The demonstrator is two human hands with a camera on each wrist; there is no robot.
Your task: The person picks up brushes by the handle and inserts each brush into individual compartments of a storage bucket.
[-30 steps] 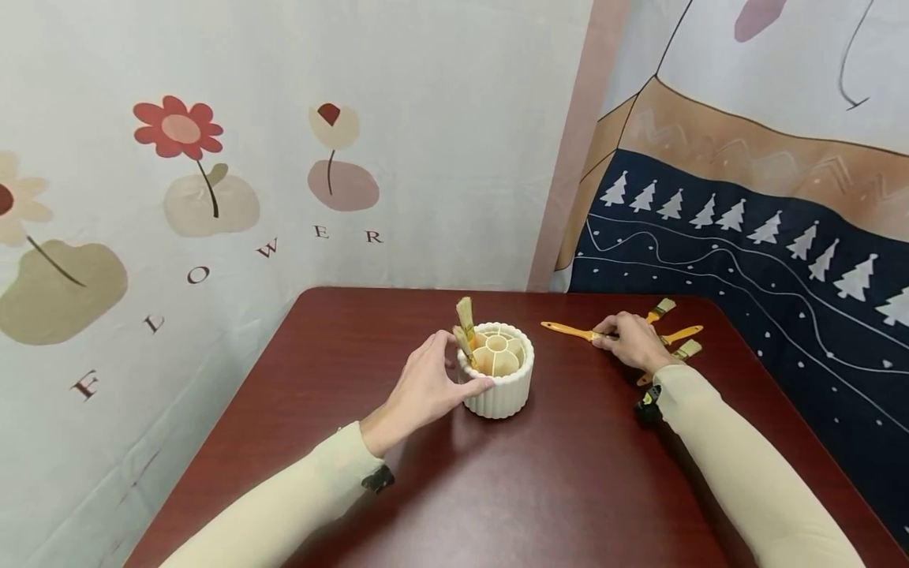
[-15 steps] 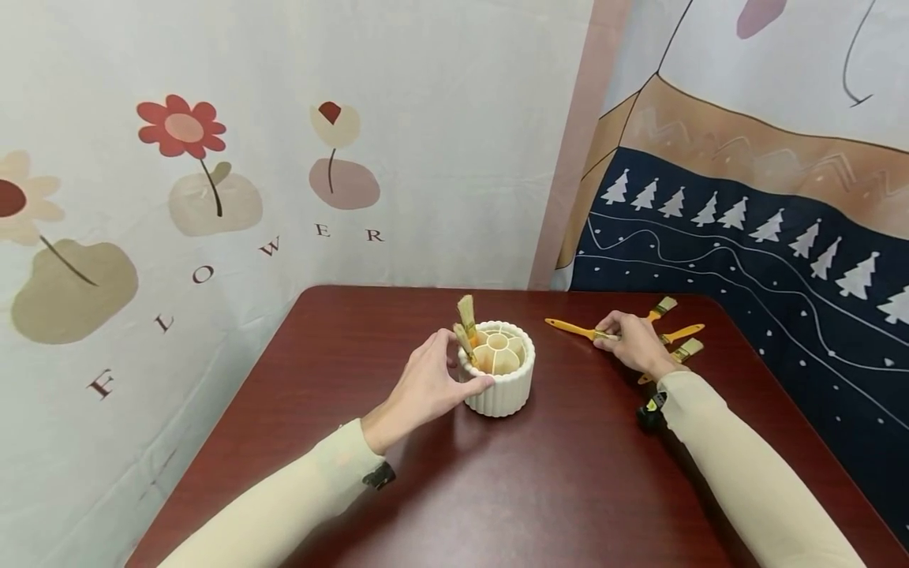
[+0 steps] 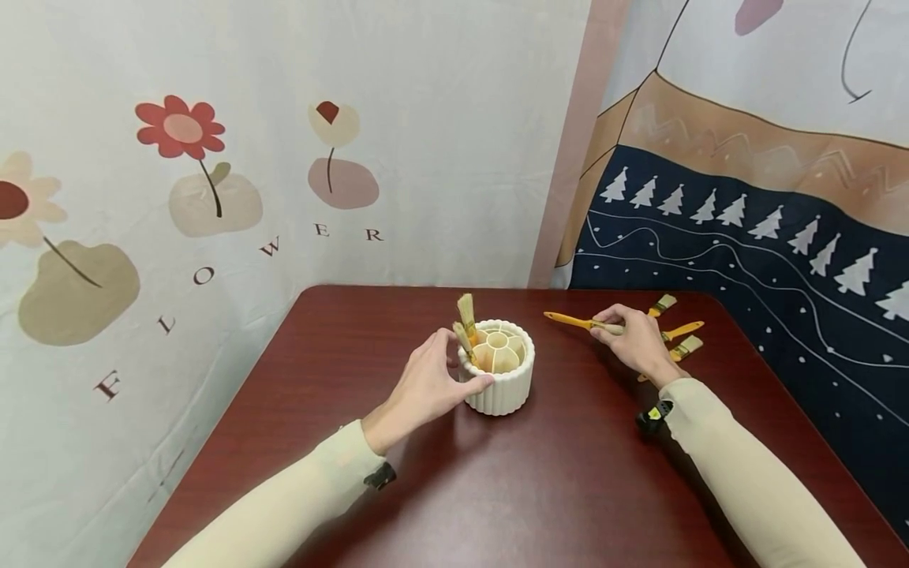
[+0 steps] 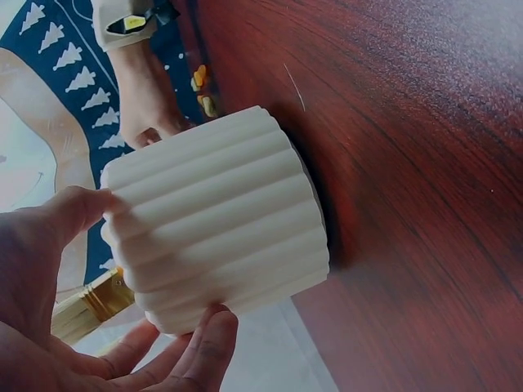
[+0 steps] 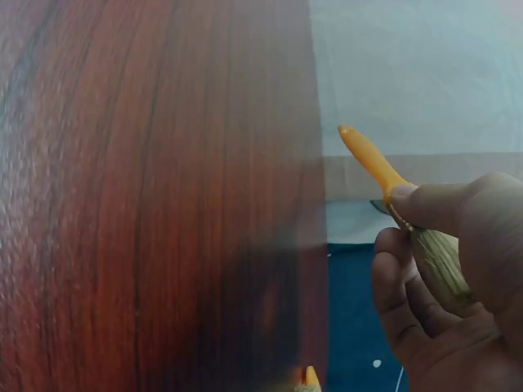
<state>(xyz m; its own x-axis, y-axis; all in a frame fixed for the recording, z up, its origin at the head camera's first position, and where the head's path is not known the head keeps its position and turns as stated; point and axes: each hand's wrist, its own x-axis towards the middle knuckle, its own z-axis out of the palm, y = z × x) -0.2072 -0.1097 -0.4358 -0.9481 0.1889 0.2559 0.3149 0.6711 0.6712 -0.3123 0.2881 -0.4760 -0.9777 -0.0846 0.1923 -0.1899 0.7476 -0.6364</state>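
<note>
A white cloth [image 3: 454, 142] with printed flowers and letters is hanging behind the table, and a tree-printed cloth [image 3: 710, 237] is hanging on the right side. Before them the red-brown table [image 3: 582, 473] is stretching out, shining a little. Two pale sleeves [image 3: 284, 497] are reaching over it. The left hand [image 3: 422, 375] is grasping the white holder [image 3: 499, 394] — the thumb and the fingers are curving around its side and rim. The right hand [image 3: 635, 339] is pinching one yellow brush [image 3: 571, 319] firmly between thumb and fingers, close to its bristles. The holder is standing upright near the middle of the table, showing petal-shaped compartments around a round one. The pinched brush is hovering above the table, its handle pointing towards the holder. Three loose brushes [image 3: 686, 348] are lying beyond the right hand, partly hidden by it. Two upright brushes [image 3: 465, 309] are leaning inside the holder, at its left — their bristles are pointing upwards.
</note>
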